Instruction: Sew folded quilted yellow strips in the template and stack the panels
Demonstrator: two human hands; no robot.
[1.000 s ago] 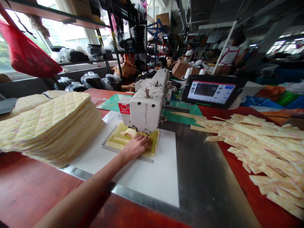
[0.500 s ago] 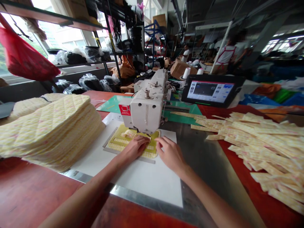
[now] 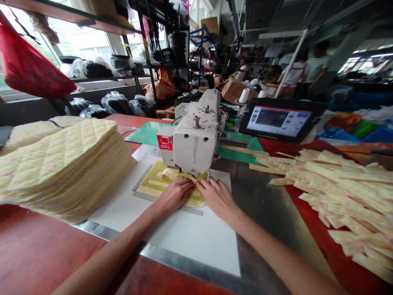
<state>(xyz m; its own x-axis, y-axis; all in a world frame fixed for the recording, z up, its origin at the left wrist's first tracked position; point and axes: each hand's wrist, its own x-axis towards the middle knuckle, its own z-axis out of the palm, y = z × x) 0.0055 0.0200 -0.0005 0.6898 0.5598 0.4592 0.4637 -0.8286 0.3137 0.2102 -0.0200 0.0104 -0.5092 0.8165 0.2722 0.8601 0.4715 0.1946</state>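
Note:
A white sewing machine [image 3: 193,141] stands over a yellow template [image 3: 153,180] that holds yellow patterned fabric strips. My left hand [image 3: 173,196] lies on the template's near edge, just below the machine head, fingers stretched forward and pressed on a strip. My right hand [image 3: 217,196] rests beside it, fingers flat on the template's right end, almost touching the left fingertips. The fingertips of both hands reach under the machine head and are partly hidden there.
A tall stack of yellow quilted pieces [image 3: 61,164] sits at the left. Several loose fabric strips [image 3: 344,192] spread over the red table at the right. A touchscreen panel [image 3: 278,121] stands behind. A white board [image 3: 190,233] lies on the metal plate. People work in the background.
My right hand came into view from the right and settled on the template beside my left hand. The left hand stayed on the template.

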